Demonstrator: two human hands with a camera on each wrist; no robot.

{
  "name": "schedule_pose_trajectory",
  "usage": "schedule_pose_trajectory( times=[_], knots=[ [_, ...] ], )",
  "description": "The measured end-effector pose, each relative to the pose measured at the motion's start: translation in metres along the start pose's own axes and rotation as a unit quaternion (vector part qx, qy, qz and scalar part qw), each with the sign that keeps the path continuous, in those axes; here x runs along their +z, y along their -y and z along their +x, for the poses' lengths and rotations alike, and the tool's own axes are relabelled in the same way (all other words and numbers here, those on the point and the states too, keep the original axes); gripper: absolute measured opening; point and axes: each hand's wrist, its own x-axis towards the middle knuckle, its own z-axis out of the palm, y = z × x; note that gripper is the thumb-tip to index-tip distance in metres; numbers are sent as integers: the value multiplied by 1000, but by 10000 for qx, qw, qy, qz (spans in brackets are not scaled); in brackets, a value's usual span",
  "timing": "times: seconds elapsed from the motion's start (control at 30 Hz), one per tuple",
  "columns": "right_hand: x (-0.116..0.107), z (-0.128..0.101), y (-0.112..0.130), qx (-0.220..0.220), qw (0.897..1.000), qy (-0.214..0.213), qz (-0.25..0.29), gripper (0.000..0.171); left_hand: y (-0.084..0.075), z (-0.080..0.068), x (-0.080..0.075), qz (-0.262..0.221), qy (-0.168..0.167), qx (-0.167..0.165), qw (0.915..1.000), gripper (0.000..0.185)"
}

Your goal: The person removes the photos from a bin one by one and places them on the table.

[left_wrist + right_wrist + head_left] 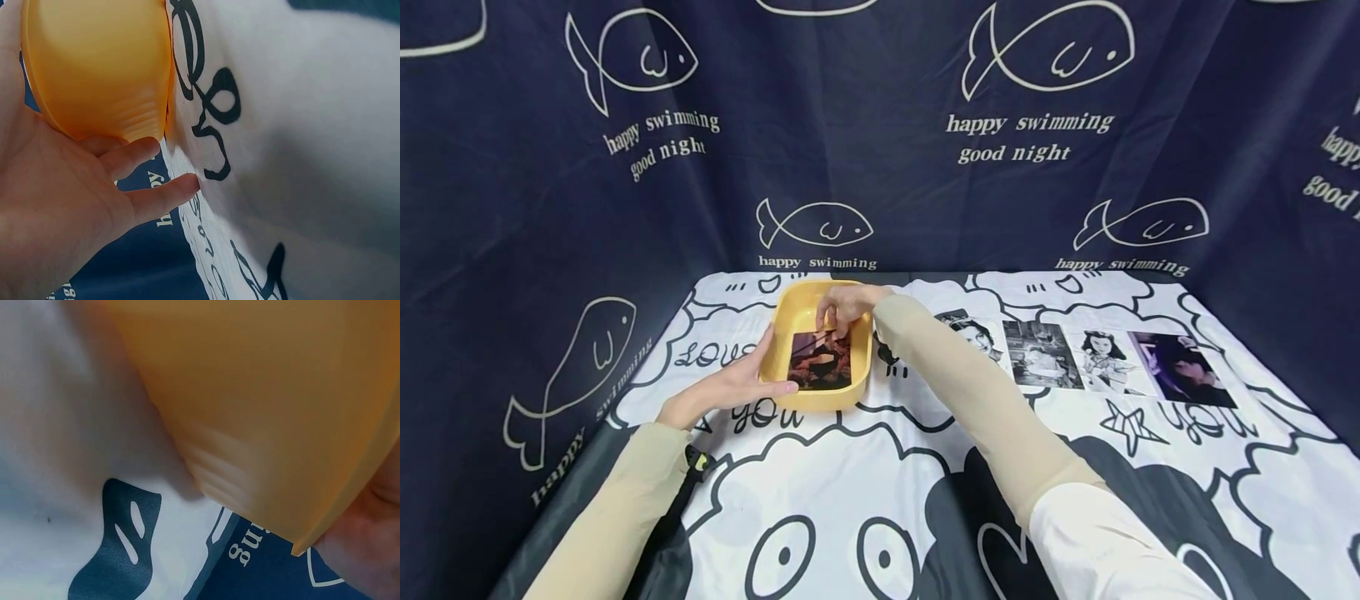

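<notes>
A yellow plastic bin (772, 343) stands on the cloth-covered table, left of the middle. My left hand (737, 382) holds its near left side, the thumb over the near rim; in the left wrist view some fingers spread along the outer wall. My right hand (846, 304) reaches in over the far right rim. Its bent fingers pinch the upper edge of a dark reddish photo (820, 367) inside the bin; the fingertips are partly hidden. In the right wrist view the bin's wall (269, 412) covers most of that hand.
Right of the bin lies a row of photos: a black-and-white portrait (976, 337) partly behind my right sleeve, a grey photo (1041, 354), a black-and-white figure photo (1108, 360) and a purple dark photo (1183, 367). A navy curtain (880, 142) rises behind the table.
</notes>
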Motion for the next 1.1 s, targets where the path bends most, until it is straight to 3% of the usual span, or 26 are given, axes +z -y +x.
schedule_pose_trajectory(
  times=[0.53, 0.93, 1.1],
  knots=[
    [5, -8, 10, 404, 9991, 83, -106, 38, 1, 1, 0, 37, -13, -38, 10000, 112],
    [9, -3, 9, 604, 9974, -113, -371, 38, 2, 1, 1, 118, -63, 27, 9999, 114],
    [8, -5, 9, 301, 9992, -222, -167, 39, 1, 0, 0, 51, -35, 47, 10000, 113]
  ],
)
